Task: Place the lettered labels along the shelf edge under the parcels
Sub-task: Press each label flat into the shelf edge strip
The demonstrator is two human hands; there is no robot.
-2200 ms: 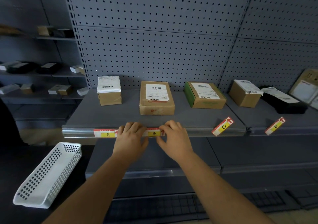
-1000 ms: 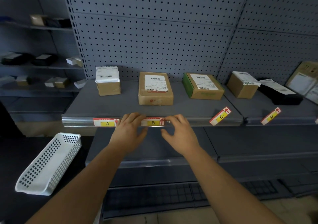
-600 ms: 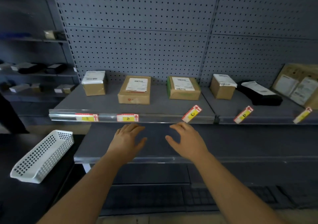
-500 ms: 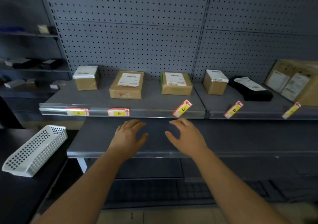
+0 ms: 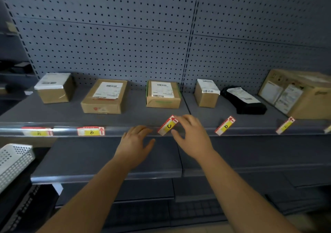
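Observation:
Red-and-yellow lettered labels sit along the shelf edge (image 5: 121, 130). Label A (image 5: 36, 131) and label B (image 5: 91, 131) lie flat in the rail. Label C (image 5: 167, 125), label D (image 5: 225, 126) and a further label (image 5: 284, 125) stand tilted. Above them rest several parcels, among them a green-edged carton (image 5: 163, 94) behind label C. My right hand (image 5: 192, 138) is at label C's right end, index finger by its arrow, thumb just below it, fingers spread. My left hand (image 5: 136, 143) is open, fingertips at the rail left of label C.
A white perforated basket (image 5: 14, 161) stands at the lower left. A lower grey shelf (image 5: 89, 159) juts out under my forearms. A grey pegboard wall (image 5: 125, 44) backs the shelves. A large carton (image 5: 304, 93) fills the far right.
Both hands left label B, dropped below the rail, then moved right and up to label C. The view also shifted right; label B now lies flat in the rail.

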